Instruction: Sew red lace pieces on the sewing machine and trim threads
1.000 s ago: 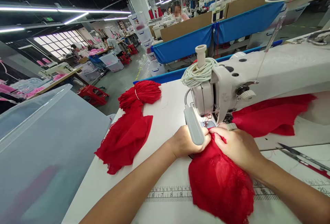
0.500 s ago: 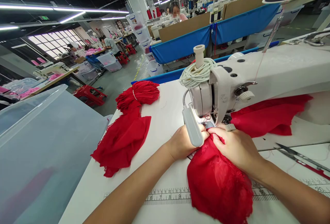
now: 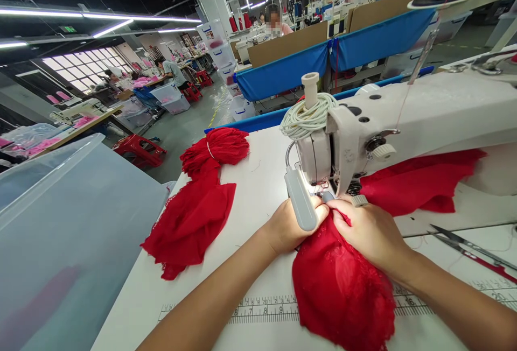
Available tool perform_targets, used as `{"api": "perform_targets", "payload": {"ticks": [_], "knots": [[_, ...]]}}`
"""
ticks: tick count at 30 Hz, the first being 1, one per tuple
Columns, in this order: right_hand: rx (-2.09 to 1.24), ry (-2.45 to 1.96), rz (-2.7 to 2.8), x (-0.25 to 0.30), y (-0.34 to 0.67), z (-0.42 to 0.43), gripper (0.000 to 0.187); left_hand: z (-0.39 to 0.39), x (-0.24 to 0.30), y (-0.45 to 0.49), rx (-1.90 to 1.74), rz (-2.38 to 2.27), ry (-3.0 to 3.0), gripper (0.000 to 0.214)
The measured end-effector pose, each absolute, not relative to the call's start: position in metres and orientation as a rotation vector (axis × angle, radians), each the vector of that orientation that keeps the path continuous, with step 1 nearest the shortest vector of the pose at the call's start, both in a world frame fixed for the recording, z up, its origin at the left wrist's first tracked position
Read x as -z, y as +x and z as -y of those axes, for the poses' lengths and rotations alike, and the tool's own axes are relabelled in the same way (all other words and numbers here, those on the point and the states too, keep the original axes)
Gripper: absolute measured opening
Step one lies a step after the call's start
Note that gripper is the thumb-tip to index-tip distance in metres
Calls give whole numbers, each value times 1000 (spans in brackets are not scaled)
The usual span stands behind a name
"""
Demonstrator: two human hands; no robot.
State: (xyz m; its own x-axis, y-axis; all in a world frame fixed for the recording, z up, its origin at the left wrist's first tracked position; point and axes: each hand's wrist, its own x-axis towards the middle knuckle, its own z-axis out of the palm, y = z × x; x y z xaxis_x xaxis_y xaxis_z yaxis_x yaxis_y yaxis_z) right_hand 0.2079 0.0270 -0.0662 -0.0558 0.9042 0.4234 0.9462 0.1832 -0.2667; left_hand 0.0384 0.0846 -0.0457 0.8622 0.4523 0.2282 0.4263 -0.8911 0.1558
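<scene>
Red lace fabric [image 3: 343, 281] hangs from both hands over the front of the table, its top edge by the needle area of a white sewing machine [image 3: 407, 114]. My left hand [image 3: 288, 227] grips that edge from the left, its fingers partly hidden behind the grey machine lamp [image 3: 301, 200]. On the right side, my right hand [image 3: 369, 230] pinches the same cloth between thumb and fingers. The two hands almost meet just in front of the presser foot, which is mostly hidden.
A tied bundle of red fabric [image 3: 216, 149] and a loose red piece [image 3: 194, 222] lie left on the white table. Thread snips [image 3: 464, 246] rest at right. Red cloth [image 3: 420, 181] lies under the machine arm. A clear plastic bin [image 3: 81, 232] stands left. People sit at machines beyond.
Both hands stay on the cloth at the needle area, almost unmoved. The view has shifted very slightly.
</scene>
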Motion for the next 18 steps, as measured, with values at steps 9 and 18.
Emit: {"api": "perform_targets", "payload": {"ticks": [9, 18], "knots": [[86, -1755, 1967, 66, 208, -27, 33, -82, 48, 34, -494, -657, 2812, 31], [64, -1788, 1976, 65, 208, -27, 35, -80, 45, 33, -437, -733, 2882, 30]]}}
